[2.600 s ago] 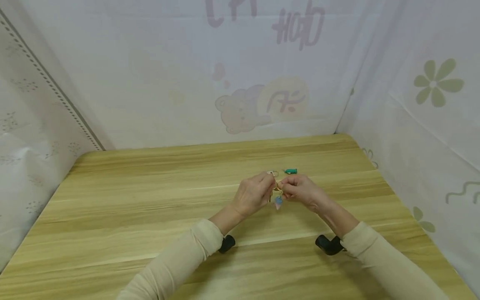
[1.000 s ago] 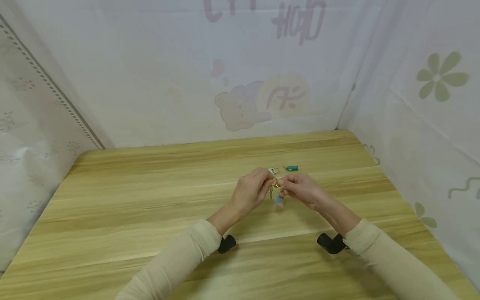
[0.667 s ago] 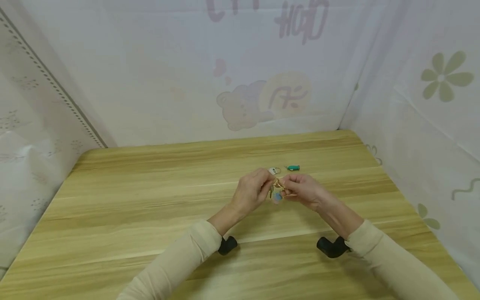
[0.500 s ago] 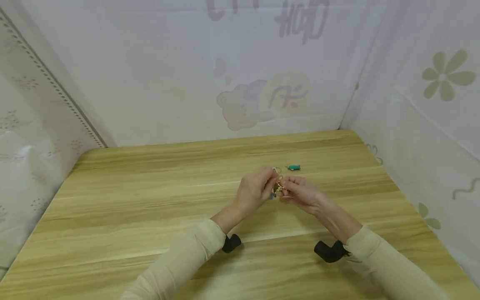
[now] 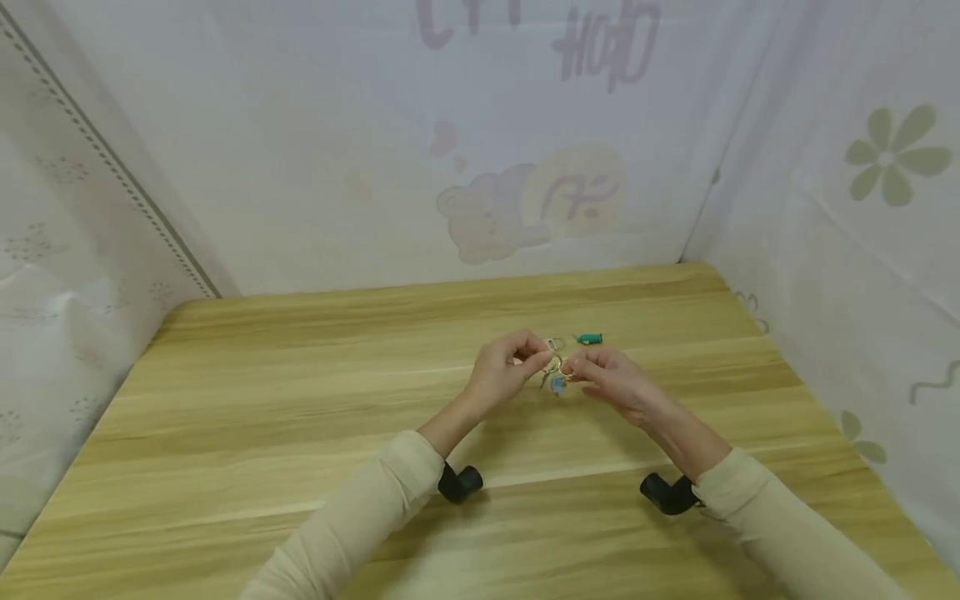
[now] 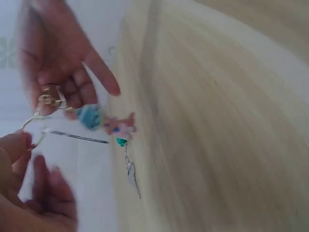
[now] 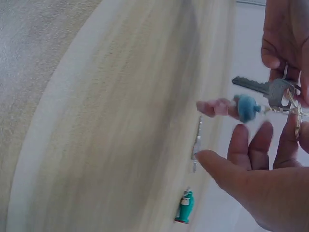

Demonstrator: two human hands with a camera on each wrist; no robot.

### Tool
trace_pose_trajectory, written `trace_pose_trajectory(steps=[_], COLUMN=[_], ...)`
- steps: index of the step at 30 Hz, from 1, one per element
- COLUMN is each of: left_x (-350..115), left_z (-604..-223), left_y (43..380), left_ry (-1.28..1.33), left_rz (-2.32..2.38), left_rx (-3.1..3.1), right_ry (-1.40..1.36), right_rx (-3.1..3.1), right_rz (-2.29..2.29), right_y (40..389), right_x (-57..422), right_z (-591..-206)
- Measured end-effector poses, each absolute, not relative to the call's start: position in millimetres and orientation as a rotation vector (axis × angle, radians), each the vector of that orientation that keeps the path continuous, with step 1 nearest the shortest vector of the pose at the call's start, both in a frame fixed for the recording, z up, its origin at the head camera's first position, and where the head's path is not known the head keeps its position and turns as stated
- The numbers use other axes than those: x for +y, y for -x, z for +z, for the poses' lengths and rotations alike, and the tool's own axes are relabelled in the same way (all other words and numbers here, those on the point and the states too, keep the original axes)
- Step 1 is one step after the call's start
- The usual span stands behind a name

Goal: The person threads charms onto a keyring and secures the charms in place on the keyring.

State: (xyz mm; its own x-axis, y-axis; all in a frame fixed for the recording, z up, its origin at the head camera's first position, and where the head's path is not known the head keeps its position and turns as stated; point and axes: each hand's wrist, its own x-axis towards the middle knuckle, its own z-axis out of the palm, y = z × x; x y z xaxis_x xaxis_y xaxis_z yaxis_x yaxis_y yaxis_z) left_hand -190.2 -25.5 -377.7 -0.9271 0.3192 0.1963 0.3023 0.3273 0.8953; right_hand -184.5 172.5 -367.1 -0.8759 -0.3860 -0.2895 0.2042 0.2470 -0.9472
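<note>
Above the table [image 5: 315,417], my left hand [image 5: 501,368] pinches a thin gold key ring [image 6: 29,123] between thumb and fingers. A silver key [image 7: 256,86] hangs from that ring. Close beside it, my right hand [image 5: 611,383] pinches the gold chain [image 6: 50,99] of a keychain at the ring. From the chain dangles a small figurine charm [image 7: 246,107] with a light blue top and a pink body. The right hand's other fingers are spread loosely below the charm in the right wrist view.
Behind the hands, another key [image 7: 196,145] with its own ring lies on the table. To its right lies a small green figurine charm [image 5: 590,339]. Black wrist mounts [image 5: 460,483] sit under both forearms. Printed white cloth [image 5: 337,167] stands around the table's back and sides.
The figurine charm and key swing and turn between the hands. My left hand's fingers have opened out from a closer grip, and slightly more of the ring shows between the hands.
</note>
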Motion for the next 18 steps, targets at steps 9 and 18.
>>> trace_pose_trajectory(steps=[9,18], left_x=[-32.2,-31.9], left_z=[-390.2,-398.2], left_y=[193.3,195.1], left_ry=[-0.295,-0.182], left_rz=[1.821,1.795], left_rx=[1.881,1.687], right_ry=[0.18,0.247], right_rx=[1.95,1.959], right_rz=[-1.679,-1.525], right_y=[186.1,190.4], right_x=[170.7,175.9], right_z=[-380.7,-384.7])
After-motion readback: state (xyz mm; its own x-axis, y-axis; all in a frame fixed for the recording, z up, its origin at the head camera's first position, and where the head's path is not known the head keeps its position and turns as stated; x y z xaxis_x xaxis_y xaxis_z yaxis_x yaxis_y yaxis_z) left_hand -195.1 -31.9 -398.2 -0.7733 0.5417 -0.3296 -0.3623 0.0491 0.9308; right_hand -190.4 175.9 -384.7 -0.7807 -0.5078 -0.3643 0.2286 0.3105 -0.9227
